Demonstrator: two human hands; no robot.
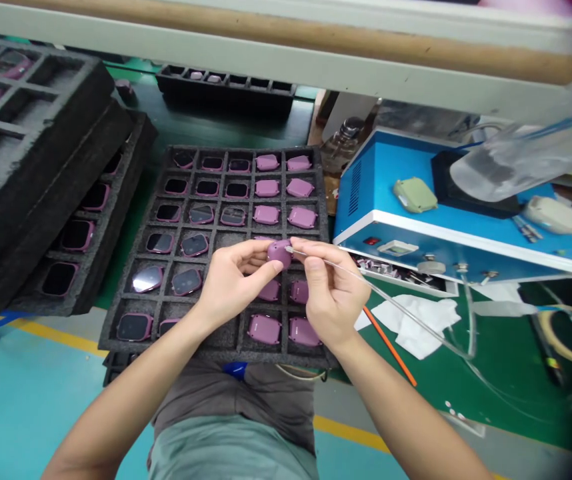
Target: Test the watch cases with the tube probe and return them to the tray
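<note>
My left hand pinches a purple watch case between thumb and fingers, above a black foam tray. In my right hand is a thin clear tube, gripped close to its tip. That tip meets the right side of the watch case, though the exact contact is too small to make out. Below, the tray holds watches with dark screens in its left columns. Purple cases, back side up, fill much of its right columns. My hands hide some of the middle cells.
Stacked foam trays rise at the left. On the right stands a blue machine with a green watch case on top. White tissue and an orange stick lie before it. A shelf beam crosses overhead.
</note>
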